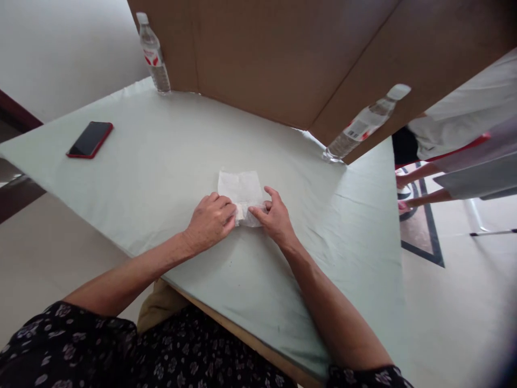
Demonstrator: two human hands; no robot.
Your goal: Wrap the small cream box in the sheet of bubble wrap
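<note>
Thin white papery sheet point(241, 186) lies on the pale green cloth-covered table point(181, 140), its near edge folded over. I see the left hand point(214, 216) pinching the fold's left end, fingers bunched. Right hand point(278, 216): thumb on the fold's right end, index finger raised; I cannot tell whether its lower fingers close underneath. Red-edged black phone point(90, 140) well apart, far left.

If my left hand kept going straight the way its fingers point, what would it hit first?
Past the white tissue-like sheet it holds, your left hand would probably meet your right hand first, around the thumb; exact depth is hard to judge from this one view.
</note>
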